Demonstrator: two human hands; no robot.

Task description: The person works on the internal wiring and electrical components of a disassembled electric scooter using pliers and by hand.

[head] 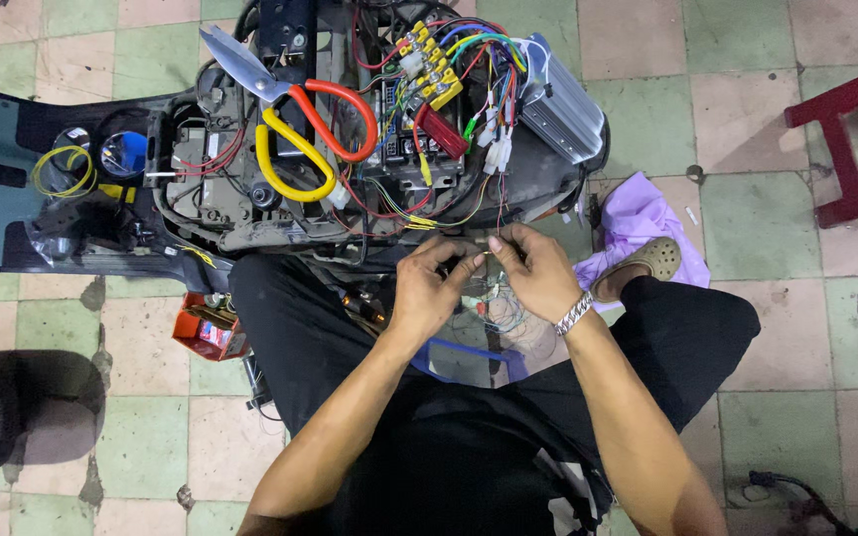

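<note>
Both hands meet just below the open scooter body (280, 213), left hand (427, 288) and right hand (538, 273) each pinched on a thin wire (486, 254) running nine to three between them. Scissors (295, 124) lie at eleven o'clock, nearer the left hand

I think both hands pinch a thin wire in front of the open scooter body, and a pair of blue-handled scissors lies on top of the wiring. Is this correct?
Not quite. In the head view the scissors have one red and one yellow handle, not blue. The rest holds: the left hand and right hand pinch a thin wire in front of the open scooter body.
</note>
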